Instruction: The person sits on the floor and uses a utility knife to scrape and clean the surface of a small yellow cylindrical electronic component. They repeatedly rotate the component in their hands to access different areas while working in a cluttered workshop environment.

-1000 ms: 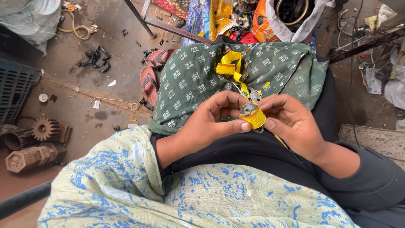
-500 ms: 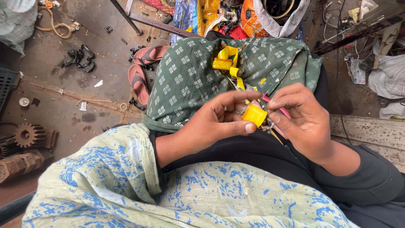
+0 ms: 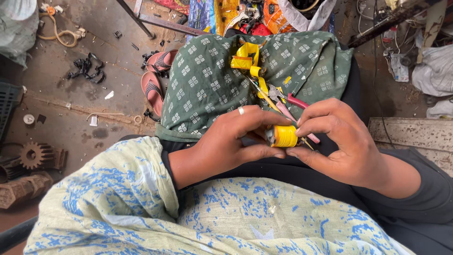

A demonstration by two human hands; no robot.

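Note:
Both hands meet over my lap on a small coil wrapped in yellow tape [image 3: 284, 136]. My left hand [image 3: 231, 141], a ring on one finger, pinches it from the left with thumb and fingers. My right hand [image 3: 340, 141] grips its right end with the fingertips. Thin wires run from the coil up across a green patterned cloth [image 3: 207, 80] on my knees. More yellow tape pieces [image 3: 245, 59] lie further up that cloth. A pair of pliers with pink-red handles [image 3: 295, 101] lies on the cloth just beyond my right fingers.
Pink sandals [image 3: 153, 78] sit on the dirty floor at the left. Rusty gears [image 3: 33, 156] and metal parts lie at the far left. Black scraps [image 3: 85, 68] and a cord [image 3: 59, 33] lie beyond. A worn plank [image 3: 410, 132] is at the right, with bags and clutter above.
The view has shifted and closed in on my hands. The yellow coil has turned between my fingers, and both hands sit slightly lower on my lap.

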